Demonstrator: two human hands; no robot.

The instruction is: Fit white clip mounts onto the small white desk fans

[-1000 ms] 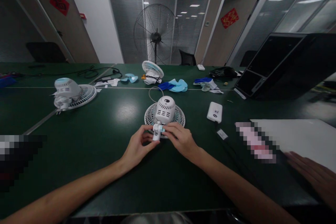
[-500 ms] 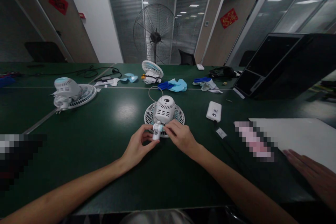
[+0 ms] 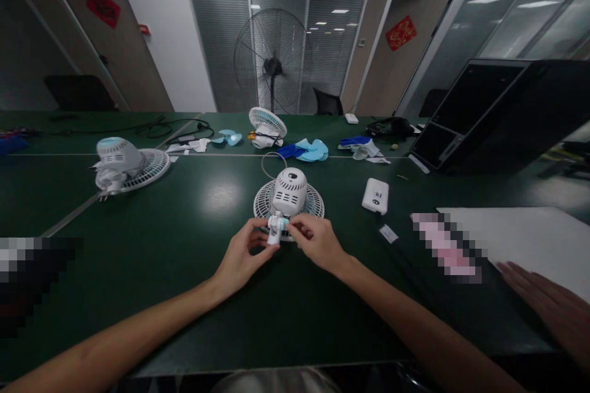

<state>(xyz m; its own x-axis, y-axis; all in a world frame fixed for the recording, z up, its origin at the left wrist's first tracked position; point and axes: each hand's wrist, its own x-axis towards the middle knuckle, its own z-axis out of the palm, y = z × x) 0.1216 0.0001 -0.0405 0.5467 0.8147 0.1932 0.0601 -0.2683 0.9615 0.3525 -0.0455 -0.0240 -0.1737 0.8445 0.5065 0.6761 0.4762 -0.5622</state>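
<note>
A small white fan [image 3: 289, 193] lies face down on the green table, its round grille [image 3: 316, 201] against the top and its motor housing upward. Toward me, a white clamp-like bracket [image 3: 273, 235] sticks out from the housing. My left hand [image 3: 243, 250] is closed on this bracket, thumb low and fingertips at its left side. On the bracket's right side is a light-blue knob [image 3: 284, 223], pinched between the thumb and forefinger of my right hand [image 3: 319, 239]. The fingertips partly cover the knob.
Another fan [image 3: 120, 163] lies at left, a third [image 3: 266, 126] farther back. Light-blue blades [image 3: 314, 150] and gloves [image 3: 364, 147] lie behind. At right are a white power bank [image 3: 375, 195], a black computer case [image 3: 488, 113] and another person's hand [image 3: 544, 298] by a white board [image 3: 520, 233].
My right hand's fingers have shifted slightly and turned at the knob, showing more of its light-blue surface. My left hand stays on the bracket, and the fan has not moved.
</note>
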